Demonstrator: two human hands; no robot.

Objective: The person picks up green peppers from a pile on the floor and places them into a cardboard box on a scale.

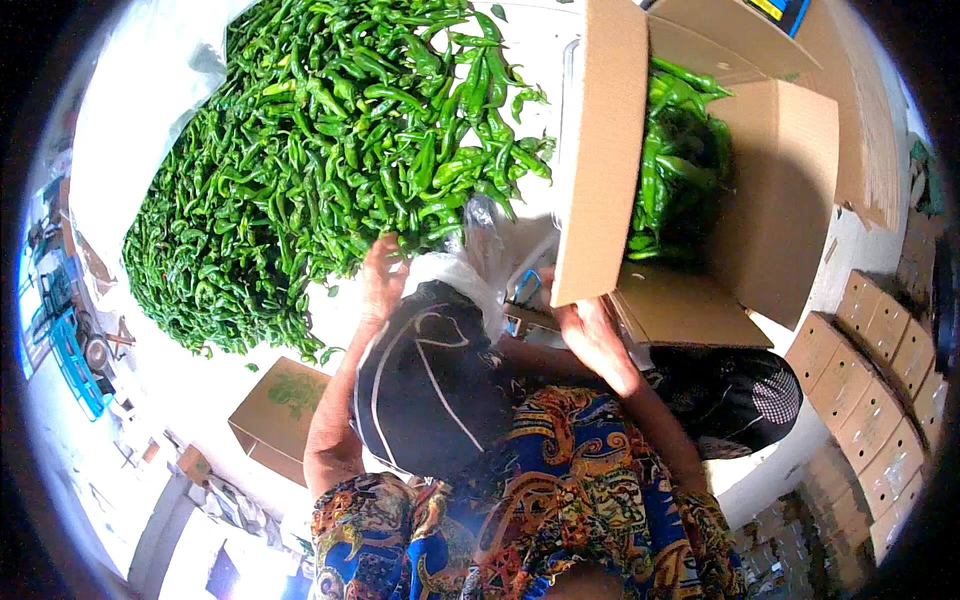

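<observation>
A large heap of green chili peppers (pixel 300 165) is spread over a white surface. My left hand (pixel 384 277) is at the heap's near edge, fingers apart, with nothing visible in it. Beside it, clear plastic film (pixel 484 240) lies crumpled against my black-clad knee (pixel 427 367). On the right stands an open cardboard box (pixel 780 172), with green peppers (pixel 667 172) inside. My right hand (pixel 592 334) is at the lower end of the box's near flap (pixel 604 150); the flap hides part of its fingers, so its grip is unclear.
White sheeting (pixel 150 97) borders the heap at upper left. A smaller cardboard box (pixel 281 412) stands by my left forearm. Stacked cartons with round holes (pixel 862 382) are at the far right. Flattened cardboard (pixel 870 127) leans beyond the open box. My other knee (pixel 735 397) is below it.
</observation>
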